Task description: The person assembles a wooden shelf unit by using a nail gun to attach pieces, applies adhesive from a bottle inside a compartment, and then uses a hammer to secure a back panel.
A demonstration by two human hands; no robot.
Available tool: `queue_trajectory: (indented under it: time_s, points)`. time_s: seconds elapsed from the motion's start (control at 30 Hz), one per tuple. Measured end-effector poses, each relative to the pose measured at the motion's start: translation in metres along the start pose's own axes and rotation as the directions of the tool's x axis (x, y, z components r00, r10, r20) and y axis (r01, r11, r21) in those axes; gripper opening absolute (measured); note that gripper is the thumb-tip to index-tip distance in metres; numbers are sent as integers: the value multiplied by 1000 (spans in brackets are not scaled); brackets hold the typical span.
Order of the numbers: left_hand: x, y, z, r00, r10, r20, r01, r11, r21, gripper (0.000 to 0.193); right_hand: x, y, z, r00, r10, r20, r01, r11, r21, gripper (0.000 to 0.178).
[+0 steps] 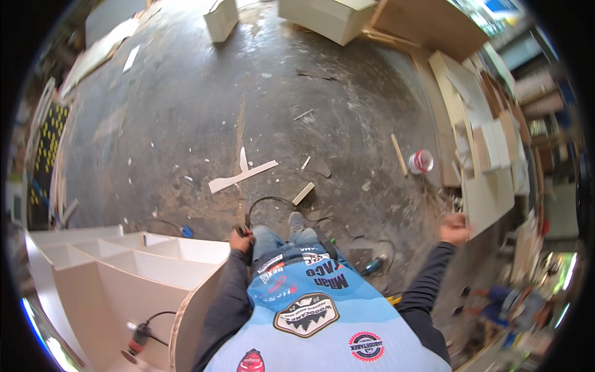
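Note:
My left hand (240, 239) is closed round a dark tool with a red part (248, 234), close to my left thigh. A black cord (266, 198) curves over the floor just ahead of it. Out to the right, my right hand (454, 228) is curled closed at the near corner of a white panel (489, 195). What its fingers hold, if anything, is hidden. Left of me stands a white cabinet with compartments (118, 260), and a red and black angle grinder (140, 336) lies inside it.
Ahead on the floor lie wood offcuts (243, 176), a small wood block (303, 194) and a stick (398, 154) beside a white and red bucket (421, 162). A blue-green power tool (373, 266) rests near my right side. Another person (511, 304) is at the far right.

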State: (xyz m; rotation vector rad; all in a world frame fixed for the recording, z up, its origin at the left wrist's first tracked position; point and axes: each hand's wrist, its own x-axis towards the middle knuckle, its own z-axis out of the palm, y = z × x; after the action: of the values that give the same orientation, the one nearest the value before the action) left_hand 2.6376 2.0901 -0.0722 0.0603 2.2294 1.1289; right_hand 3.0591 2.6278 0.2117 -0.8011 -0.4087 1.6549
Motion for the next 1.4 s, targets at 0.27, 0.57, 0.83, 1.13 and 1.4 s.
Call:
queue_trajectory:
  time_s: [0.27,0.57,0.83,1.13,1.4]
  points:
    - [129,28,-38,995,-53,86,53,999,1,40,25,389,45,755,642,-136,-343,211,-915,80]
    - [319,9,-186,901,-434,-25,419,882,-214,57,33,567,130,956,204,-209,-258,254,-932,75]
    - [463,27,-382,943,-324,77,246,835,492,70,-2,709,235,910,313,-273,-235,-154,-960,36]
    - [575,89,-422,941,-326,91,242,836,492,55,71,871,369,898,366,-242,-55,-454,-889,29]
    - [664,139,-475,925,-361,-122,381,885,269,44,209,1060,638,931,363,-27,189,-545,-816,33]
